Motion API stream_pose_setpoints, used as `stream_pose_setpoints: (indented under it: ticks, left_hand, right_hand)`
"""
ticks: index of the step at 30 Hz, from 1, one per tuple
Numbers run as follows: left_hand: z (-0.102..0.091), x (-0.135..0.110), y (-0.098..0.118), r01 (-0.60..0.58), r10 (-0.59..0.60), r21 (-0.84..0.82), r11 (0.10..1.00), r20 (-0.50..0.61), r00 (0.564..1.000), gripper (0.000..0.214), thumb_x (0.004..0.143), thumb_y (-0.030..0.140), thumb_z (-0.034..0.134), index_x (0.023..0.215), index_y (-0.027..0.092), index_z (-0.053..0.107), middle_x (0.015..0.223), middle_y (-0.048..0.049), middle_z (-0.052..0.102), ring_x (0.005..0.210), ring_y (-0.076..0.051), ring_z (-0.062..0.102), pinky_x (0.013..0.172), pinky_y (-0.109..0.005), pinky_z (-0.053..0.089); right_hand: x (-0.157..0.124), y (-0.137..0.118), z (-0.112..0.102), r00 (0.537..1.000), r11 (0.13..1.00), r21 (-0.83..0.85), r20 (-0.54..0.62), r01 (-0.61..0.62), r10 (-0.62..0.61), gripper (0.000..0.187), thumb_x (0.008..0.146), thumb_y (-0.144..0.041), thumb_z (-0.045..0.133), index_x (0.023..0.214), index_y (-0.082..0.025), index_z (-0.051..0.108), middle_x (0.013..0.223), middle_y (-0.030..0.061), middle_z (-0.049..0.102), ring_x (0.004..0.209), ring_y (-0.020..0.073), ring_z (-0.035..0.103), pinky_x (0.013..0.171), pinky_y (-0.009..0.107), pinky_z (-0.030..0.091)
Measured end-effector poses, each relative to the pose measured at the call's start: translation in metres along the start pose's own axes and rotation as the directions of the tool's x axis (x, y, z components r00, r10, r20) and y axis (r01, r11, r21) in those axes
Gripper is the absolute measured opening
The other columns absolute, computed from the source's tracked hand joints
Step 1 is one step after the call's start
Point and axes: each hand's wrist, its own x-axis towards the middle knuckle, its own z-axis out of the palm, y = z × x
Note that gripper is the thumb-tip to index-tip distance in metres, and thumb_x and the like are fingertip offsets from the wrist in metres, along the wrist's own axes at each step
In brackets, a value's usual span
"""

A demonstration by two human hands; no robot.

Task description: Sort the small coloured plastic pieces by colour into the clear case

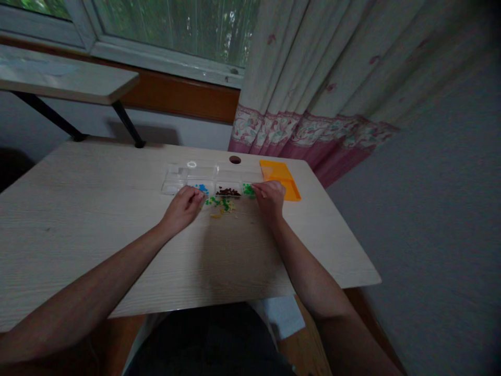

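A clear plastic compartment box (214,172) lies on the desk with its lid folded back. Small blue pieces (201,189), dark brown pieces (228,192) and green pieces (248,189) sit in separate front compartments. Loose green and yellow pieces (224,204) are scattered on the desktop just in front. My left hand (185,204) is closed in a pinch beside the blue pieces; whatever its fingertips hold is too small to name. With thumb and fingers pressed together, my right hand (271,198) is at the green compartment, its fingertips' contents not discernible.
An orange tray (287,187) lies to the right of the box, partly behind my right hand. A round cable hole (235,160) is near the desk's back edge. At the back left stands a raised shelf (78,81) on black legs. A curtain (305,94) hangs behind the desk.
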Motion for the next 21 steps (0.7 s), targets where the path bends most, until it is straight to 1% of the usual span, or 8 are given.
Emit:
stream_pose_setpoints:
  ticks: [3,6,10,12,15,18,21]
  left_hand:
    - [0.001,0.0,-0.002,-0.001,0.001,0.009,1.0,-0.002,1.0,0.024,0.096,0.034,0.047,0.092,0.018,0.064,0.086,-0.0056,0.059,0.081,-0.017,0.055,0.071,-0.03,0.045]
    - [0.001,-0.001,-0.003,-0.018,0.018,0.019,1.0,0.016,1.0,0.022,0.095,0.033,0.048,0.094,0.018,0.064,0.087,-0.0059,0.059,0.077,-0.017,0.054,0.067,-0.028,0.044]
    - [0.0,-0.002,-0.005,-0.046,0.045,0.068,0.997,0.018,0.999,0.022,0.094,0.032,0.049,0.097,0.017,0.066,0.087,-0.0057,0.058,0.078,-0.017,0.054,0.068,-0.029,0.045]
    - [-0.001,-0.002,-0.005,-0.066,0.064,0.096,0.993,0.022,0.998,0.022,0.093,0.03,0.05,0.1,0.016,0.066,0.087,-0.0059,0.058,0.079,-0.018,0.055,0.071,-0.03,0.046]
    - [0.0,-0.004,-0.006,-0.104,0.097,0.15,0.983,0.054,0.994,0.023,0.092,0.029,0.051,0.104,0.017,0.067,0.089,-0.0064,0.058,0.084,-0.02,0.056,0.079,-0.034,0.047]
    - [0.002,-0.005,-0.008,-0.142,0.124,0.22,0.965,0.097,0.988,0.025,0.091,0.032,0.055,0.107,0.017,0.067,0.091,-0.0073,0.059,0.092,-0.023,0.056,0.087,-0.039,0.047]
    - [0.004,-0.005,-0.009,-0.168,0.132,0.302,0.938,0.135,0.982,0.03,0.09,0.036,0.058,0.112,0.017,0.066,0.096,-0.009,0.059,0.096,-0.026,0.055,0.09,-0.042,0.046]
  right_hand:
    - [0.002,0.01,0.005,0.994,0.994,-0.042,0.038,-0.097,0.099,0.026,0.095,-0.035,0.054,0.092,-0.023,0.077,0.097,0.006,0.073,0.1,0.023,0.053,0.092,0.037,0.032]
    - [0.001,0.009,0.009,0.992,0.992,-0.039,0.043,-0.116,0.118,0.028,0.096,-0.035,0.052,0.092,-0.023,0.077,0.1,0.0069,0.072,0.101,0.0239,0.052,0.091,0.038,0.032]
    - [-0.001,0.008,0.011,0.993,0.992,-0.02,0.013,-0.121,0.121,0.031,0.097,-0.037,0.05,0.093,-0.022,0.077,0.1,0.0076,0.071,0.102,0.0243,0.052,0.091,0.038,0.032]
    - [-0.002,0.009,0.012,0.994,0.994,-0.012,0.004,-0.106,0.106,0.031,0.097,-0.037,0.05,0.093,-0.022,0.076,0.099,0.0074,0.071,0.1,0.0239,0.053,0.091,0.038,0.033]
    - [-0.004,0.008,0.016,0.999,0.999,0.014,-0.007,-0.046,0.046,0.027,0.096,-0.036,0.053,0.089,-0.022,0.076,0.096,0.0068,0.072,0.098,0.0228,0.055,0.09,0.037,0.034]
    - [-0.006,0.005,0.019,0.999,0.998,0.051,-0.036,0.024,-0.022,0.023,0.094,-0.036,0.057,0.088,-0.022,0.075,0.093,0.0056,0.072,0.096,0.022,0.056,0.09,0.037,0.035]
    - [-0.007,0.003,0.021,0.997,0.996,0.061,-0.06,0.058,-0.054,0.021,0.094,-0.036,0.059,0.088,-0.023,0.074,0.092,0.0045,0.072,0.096,0.0213,0.057,0.09,0.037,0.035]
